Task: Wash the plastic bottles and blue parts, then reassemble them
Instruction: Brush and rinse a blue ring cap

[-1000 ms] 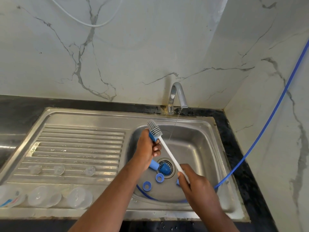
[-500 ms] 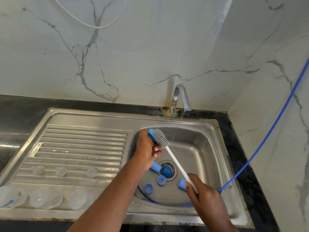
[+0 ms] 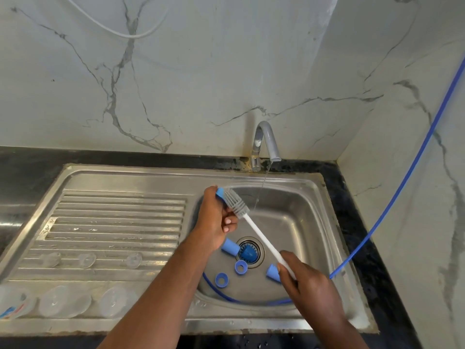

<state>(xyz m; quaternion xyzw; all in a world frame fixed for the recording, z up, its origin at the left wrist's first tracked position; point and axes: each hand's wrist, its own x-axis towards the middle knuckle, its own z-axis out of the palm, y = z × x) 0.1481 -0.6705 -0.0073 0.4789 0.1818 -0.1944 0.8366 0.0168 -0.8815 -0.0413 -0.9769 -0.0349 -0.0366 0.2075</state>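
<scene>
small blue part [image 3: 220, 193] in left hand [image 3: 214, 222], against grey-bristled brush [image 3: 236, 204]

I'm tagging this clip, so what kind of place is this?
Most likely a home kitchen counter: a steel sink with a ribbed drainboard, a running tap over the basin, and a marble-look wall behind.

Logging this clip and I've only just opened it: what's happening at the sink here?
A person is washing up. The left hand grips a small blue part against the bristles of a white bottle brush, whose handle the right hand holds. The tap runs a thin stream into the sink. More blue parts lie around the drain, and clear bottles lie on the drainboard, not yet reassembled.
</scene>
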